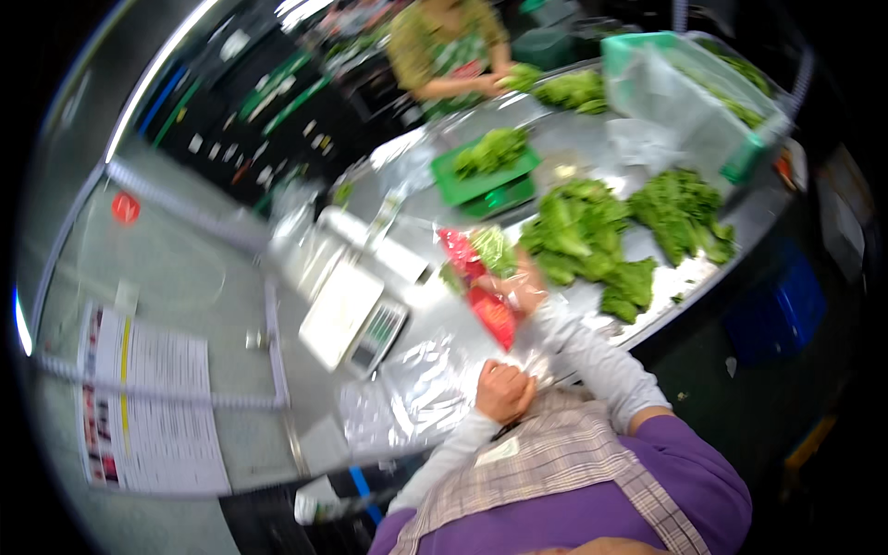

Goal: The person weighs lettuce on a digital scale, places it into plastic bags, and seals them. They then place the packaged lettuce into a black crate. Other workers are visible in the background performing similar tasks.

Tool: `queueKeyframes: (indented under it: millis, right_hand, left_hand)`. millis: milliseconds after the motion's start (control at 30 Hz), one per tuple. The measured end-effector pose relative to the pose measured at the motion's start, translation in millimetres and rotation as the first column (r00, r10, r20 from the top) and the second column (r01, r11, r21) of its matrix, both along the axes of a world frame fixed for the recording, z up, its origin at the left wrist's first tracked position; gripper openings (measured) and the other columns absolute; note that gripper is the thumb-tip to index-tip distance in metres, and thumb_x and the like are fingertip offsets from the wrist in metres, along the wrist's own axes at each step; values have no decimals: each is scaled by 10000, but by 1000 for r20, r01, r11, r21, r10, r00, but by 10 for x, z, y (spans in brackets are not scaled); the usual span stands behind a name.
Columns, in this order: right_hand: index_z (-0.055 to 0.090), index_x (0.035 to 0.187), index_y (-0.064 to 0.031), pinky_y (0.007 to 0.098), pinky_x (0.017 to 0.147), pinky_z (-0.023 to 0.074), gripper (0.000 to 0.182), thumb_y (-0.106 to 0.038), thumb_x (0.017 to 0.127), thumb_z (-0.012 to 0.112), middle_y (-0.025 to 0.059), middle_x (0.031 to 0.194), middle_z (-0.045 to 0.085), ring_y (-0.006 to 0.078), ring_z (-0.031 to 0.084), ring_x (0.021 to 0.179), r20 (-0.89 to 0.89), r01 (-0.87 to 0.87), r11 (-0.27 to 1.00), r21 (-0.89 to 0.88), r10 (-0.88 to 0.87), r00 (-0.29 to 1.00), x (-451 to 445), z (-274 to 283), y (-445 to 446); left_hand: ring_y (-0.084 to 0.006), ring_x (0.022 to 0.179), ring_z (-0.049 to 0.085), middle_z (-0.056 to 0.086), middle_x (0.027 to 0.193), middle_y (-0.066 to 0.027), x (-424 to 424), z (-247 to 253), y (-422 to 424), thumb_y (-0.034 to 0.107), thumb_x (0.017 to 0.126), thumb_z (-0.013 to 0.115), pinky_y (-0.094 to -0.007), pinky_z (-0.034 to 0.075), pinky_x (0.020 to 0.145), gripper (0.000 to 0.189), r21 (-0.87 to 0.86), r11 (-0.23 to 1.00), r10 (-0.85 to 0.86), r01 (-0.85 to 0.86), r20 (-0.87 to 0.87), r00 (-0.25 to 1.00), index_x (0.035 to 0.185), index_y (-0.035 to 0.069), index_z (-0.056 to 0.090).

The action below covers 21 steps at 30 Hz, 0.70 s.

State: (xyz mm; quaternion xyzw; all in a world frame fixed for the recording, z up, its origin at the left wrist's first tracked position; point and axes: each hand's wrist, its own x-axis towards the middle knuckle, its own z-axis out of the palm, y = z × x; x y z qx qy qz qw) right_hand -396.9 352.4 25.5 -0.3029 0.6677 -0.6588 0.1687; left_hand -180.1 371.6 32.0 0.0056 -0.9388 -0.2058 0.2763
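A clear plastic bag with red printed areas (491, 312) lies slanted in front of me, with leafy lettuce (494, 250) showing at its far end. My right hand (524, 286) is around the lettuce end, partly seen through clear film; blur hides whether it is inside the bag or behind it. Nearer my apron, my left hand (505, 390) is curled into a fist at the bag's clear near end. Flat clear plastic bags (416, 392) lie left of that hand. Just beyond my right hand is a pile of loose lettuce (579, 222).
A white digital scale (343, 312) and a white roll (374, 243) stand left on the metal table (444, 326). Farther back are a green scale (479, 187) bearing lettuce, more lettuce (683, 211) and a green-rimmed crate (701, 104). Across the table, a person (451, 55) handles lettuce.
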Motion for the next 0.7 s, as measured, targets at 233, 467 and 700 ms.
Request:
queueKeyframes:
  millis: [233, 467, 700]
  right_hand:
    - [533, 1291, -1, 343, 838, 564, 761, -232, 679, 922, 155, 1097, 717, 225, 701, 945, -661, -342, 940, 16, 266, 702, 361, 715, 79]
    - [538, 1289, -4, 338, 839, 563, 749, -229, 686, 921, 151, 1107, 714, 216, 696, 957, -523, -437, 886, 155, 449, 725, 530, 482, 95]
    - [543, 1286, -6, 334, 840, 562, 736, -225, 692, 919, 148, 1116, 711, 208, 691, 968, -215, -441, 886, 143, 463, 860, 557, 230, -53]
  left_hand:
    - [-305, 1054, 522, 580, 1175, -109, -454, 661, -132, 373, 711, 810, -451, 392, 896, 669, -33, 950, 300, -310, -174, 938, 1270, 62, 612]
    - [-297, 1065, 528, 600, 1120, -95, -669, 294, -536, 197, 808, 713, -428, 384, 914, 280, -30, 947, 322, -321, 29, 946, 1066, 87, 705]
    - [-277, 968, 552, 589, 980, -84, -737, -8, -546, 90, 796, 649, -415, 415, 858, 163, 27, 980, 197, -196, -55, 979, 955, 72, 680]
